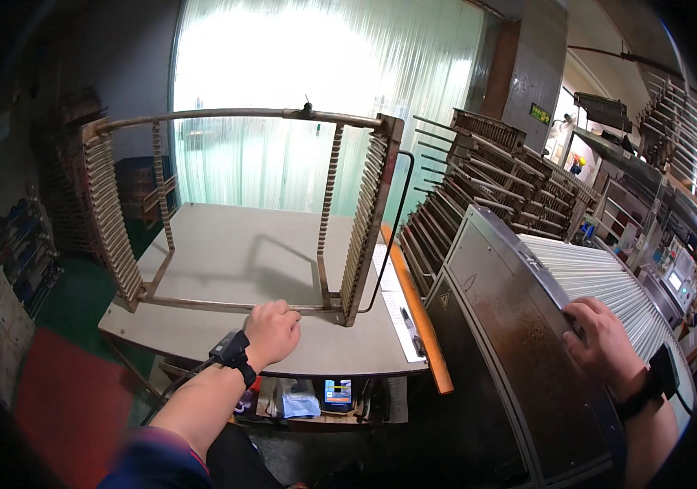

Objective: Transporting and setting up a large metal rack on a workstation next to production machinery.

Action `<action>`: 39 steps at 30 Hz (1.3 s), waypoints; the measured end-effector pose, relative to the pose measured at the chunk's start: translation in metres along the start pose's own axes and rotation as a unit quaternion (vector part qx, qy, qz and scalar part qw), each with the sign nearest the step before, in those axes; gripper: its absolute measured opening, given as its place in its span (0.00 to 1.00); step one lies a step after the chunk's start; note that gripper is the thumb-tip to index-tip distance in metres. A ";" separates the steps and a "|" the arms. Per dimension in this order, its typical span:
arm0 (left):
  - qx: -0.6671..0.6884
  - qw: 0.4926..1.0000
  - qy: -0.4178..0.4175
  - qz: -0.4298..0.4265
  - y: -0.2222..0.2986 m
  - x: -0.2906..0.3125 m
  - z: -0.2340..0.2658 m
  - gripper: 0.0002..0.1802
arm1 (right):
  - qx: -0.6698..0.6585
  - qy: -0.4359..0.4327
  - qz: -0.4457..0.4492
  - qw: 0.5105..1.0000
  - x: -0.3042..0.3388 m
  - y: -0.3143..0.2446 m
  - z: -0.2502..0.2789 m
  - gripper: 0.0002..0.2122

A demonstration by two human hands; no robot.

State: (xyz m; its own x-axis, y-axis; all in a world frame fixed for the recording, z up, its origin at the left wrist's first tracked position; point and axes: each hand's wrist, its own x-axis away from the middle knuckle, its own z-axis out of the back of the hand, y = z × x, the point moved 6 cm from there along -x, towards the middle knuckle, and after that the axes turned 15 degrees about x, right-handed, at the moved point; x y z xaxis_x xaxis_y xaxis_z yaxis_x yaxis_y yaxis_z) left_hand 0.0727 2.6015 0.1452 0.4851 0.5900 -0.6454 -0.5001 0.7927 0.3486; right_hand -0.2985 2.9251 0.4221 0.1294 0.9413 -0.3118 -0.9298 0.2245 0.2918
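A metal rack, an upright frame with rows of ridged slots along its sides, stands on the pale table. My left hand is closed at the rack's lower front bar, fingers curled over it. To the right, my right hand rests on the upper edge of a dark metal machine. Its thumb and fingers are apart, with a small dark patch between them that I cannot make out. Rows of pale rollers or rods run beyond that edge.
An orange bar lines the table's right side, beside paper and a pen. Below the tabletop, a shelf holds a blue box and packets. Several racks are stacked behind the machine. A translucent strip curtain hangs beyond the table.
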 end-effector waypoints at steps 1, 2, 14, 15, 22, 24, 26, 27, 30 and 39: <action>-0.003 1.000 -0.004 0.000 0.001 0.000 0.000 0.07 | 0.001 -0.002 -0.002 1.000 0.000 0.000 0.000 0.18; -0.003 1.000 -0.004 0.000 0.001 0.000 0.000 0.07 | 0.002 -0.004 -0.004 1.000 0.000 0.000 -0.001 0.18; 0.011 0.999 0.035 0.009 0.005 0.001 0.007 0.11 | -0.003 0.003 0.001 1.000 0.001 0.000 0.000 0.18; 0.009 0.999 0.034 0.006 0.004 0.001 0.006 0.12 | -0.003 0.003 0.000 1.000 0.002 0.000 0.000 0.18; -0.005 1.000 -0.005 0.013 0.000 0.000 0.001 0.10 | 0.001 0.001 0.000 1.000 0.001 0.001 -0.001 0.18; -0.007 1.000 -0.003 0.011 -0.001 0.000 0.000 0.10 | 0.002 -0.002 -0.002 1.000 0.001 0.000 -0.001 0.18; -0.007 1.000 -0.001 0.009 -0.001 0.001 0.000 0.10 | 0.002 -0.003 -0.001 1.000 0.001 -0.001 0.000 0.18; -0.008 1.000 -0.004 0.009 -0.002 0.001 0.000 0.11 | 0.002 -0.003 -0.001 1.000 0.001 -0.001 0.001 0.18; -0.009 1.000 -0.005 0.010 -0.001 0.001 0.001 0.11 | 0.004 -0.004 0.001 1.000 0.000 -0.002 0.002 0.18; -0.001 1.000 0.020 0.004 0.002 0.001 0.003 0.15 | 0.010 0.005 0.005 1.000 0.002 -0.001 0.000 0.19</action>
State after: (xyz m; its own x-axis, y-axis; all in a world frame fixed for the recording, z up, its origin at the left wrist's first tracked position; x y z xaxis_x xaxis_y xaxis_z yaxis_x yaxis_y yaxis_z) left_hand 0.0743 2.6044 0.1471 0.4518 0.5892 -0.6698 -0.5045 0.7880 0.3529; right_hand -0.2976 2.9266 0.4216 0.1160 0.9413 -0.3171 -0.9241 0.2194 0.3130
